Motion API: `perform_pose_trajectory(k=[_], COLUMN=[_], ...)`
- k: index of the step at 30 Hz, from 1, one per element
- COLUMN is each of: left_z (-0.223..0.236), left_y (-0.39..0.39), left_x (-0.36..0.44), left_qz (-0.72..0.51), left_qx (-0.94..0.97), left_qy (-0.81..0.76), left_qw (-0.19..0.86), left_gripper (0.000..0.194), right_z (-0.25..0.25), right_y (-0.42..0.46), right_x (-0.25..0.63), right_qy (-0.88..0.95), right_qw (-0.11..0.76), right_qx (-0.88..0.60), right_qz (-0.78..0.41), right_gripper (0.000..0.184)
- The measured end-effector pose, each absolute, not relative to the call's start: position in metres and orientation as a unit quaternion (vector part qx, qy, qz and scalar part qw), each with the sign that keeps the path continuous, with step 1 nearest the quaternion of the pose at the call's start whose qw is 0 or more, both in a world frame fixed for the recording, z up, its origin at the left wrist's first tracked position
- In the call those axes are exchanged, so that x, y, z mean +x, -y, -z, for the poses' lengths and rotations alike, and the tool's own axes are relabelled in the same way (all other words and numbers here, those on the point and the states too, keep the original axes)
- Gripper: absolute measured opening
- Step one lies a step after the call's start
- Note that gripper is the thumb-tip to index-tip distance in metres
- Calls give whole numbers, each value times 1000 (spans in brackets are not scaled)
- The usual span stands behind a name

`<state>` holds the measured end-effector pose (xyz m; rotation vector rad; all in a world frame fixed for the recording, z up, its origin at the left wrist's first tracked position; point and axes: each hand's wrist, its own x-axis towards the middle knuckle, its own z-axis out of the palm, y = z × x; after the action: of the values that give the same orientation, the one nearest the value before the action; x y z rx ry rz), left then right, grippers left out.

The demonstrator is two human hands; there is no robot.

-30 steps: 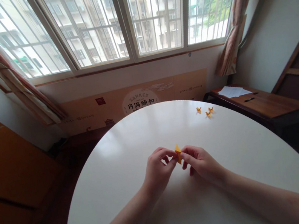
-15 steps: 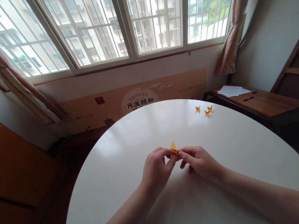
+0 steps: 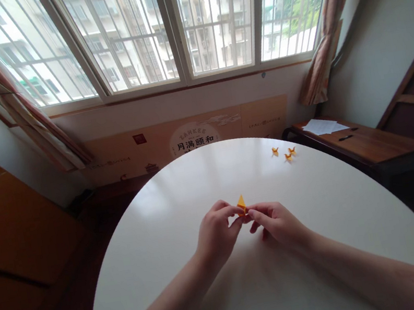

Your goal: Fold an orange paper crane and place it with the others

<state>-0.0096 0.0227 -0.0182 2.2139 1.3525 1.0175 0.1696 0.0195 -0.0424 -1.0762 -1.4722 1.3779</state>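
A small folded piece of yellow origami paper [image 3: 241, 202] stands between my hands over the middle of the table, one pointed flap upward. My left hand [image 3: 218, 230] pinches it from the left with thumb and forefinger. From the other side, the thumb and forefinger of my right hand [image 3: 276, 222] close on its right part, their tips almost meeting the left ones. The fingers cover the paper's lower part. Three finished yellow paper cranes [image 3: 287, 156] sit farther off, toward the table's back right.
The round white table [image 3: 162, 268] has its curved far edge below the window. At right, a low wooden side table [image 3: 382, 139] carries white paper sheets [image 3: 325, 125] and a dark pen [image 3: 345, 138]. An orange-brown cabinet [image 3: 9, 230] stands at left.
The view has shifted very slightly. Both hands keep their pinch on the folded paper, and the left fingers have shifted a little around it.
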Motion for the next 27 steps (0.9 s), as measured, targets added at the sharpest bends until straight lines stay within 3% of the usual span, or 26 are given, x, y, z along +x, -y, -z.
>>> perform_pose_trajectory(k=[14,27], left_z=[14,12], left_y=[-19,-14], left_x=[-7,-7], left_qz=[-345,-332], left_qx=[781,853], left_qy=[-486,-394], left_qw=[186,80], left_gripper=[10,9], right_z=[43,39], right_y=[-18,-17], right_x=[168,169], right_qy=[595,601], right_qw=[424,414], right_qx=[-434,-425], right_qz=[-528,-535], right_gripper=[42,40])
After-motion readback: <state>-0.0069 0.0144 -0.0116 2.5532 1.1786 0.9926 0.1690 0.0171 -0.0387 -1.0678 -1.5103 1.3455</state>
